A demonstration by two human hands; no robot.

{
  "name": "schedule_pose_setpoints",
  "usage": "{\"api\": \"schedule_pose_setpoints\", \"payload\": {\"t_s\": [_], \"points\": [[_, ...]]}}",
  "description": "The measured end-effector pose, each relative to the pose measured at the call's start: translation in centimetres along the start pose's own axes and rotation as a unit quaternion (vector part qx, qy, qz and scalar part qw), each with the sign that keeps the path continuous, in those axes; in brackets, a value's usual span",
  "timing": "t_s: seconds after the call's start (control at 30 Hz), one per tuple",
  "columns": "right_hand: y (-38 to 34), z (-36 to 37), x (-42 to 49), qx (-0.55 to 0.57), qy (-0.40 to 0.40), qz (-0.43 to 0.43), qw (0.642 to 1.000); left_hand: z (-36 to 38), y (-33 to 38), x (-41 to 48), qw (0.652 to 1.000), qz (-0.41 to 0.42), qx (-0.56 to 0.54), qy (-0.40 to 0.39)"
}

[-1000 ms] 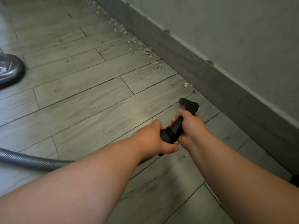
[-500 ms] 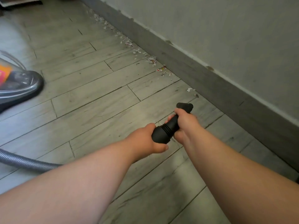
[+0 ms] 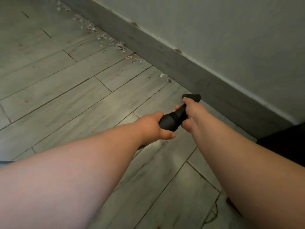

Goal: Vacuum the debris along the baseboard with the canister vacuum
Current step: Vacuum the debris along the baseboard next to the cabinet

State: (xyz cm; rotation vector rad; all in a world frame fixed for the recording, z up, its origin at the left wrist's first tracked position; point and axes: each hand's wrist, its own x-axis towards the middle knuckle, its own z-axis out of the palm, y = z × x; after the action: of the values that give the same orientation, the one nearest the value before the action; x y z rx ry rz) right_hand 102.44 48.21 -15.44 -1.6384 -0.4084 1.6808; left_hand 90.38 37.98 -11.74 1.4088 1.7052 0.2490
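Both the left hand (image 3: 153, 125) and right hand (image 3: 193, 111) keep fingers curled round the vacuum handle (image 3: 173, 119); its nozzle (image 3: 192, 97) now sits nearer the baseboard (image 3: 181, 66).

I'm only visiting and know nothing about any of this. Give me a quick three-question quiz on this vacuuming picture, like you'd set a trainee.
1. True or false: the left hand and the right hand both grip the black wand.
2. The debris lies: A) along the baseboard; B) beneath the arms; C) on the wall.
3. Does the nozzle touch the nearest scrap?

Key: 1 true; 2 A; 3 no, they are apart.
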Motion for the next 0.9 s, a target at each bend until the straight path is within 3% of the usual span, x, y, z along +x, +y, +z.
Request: {"api": "schedule_pose_setpoints", "payload": {"t_s": [0.4,0.9], "points": [[2.9,-6.1,-4.5,-0.084,0.066,-0.007,0.994,5.1,0.0,-4.2,0.999,0.029,-0.011,-0.037],[8.9,-10.1,-13.5,-0.121,0.036,0.020,0.992,8.6,-1.0,-14.9,0.996,-0.005,0.084,-0.025]]}}
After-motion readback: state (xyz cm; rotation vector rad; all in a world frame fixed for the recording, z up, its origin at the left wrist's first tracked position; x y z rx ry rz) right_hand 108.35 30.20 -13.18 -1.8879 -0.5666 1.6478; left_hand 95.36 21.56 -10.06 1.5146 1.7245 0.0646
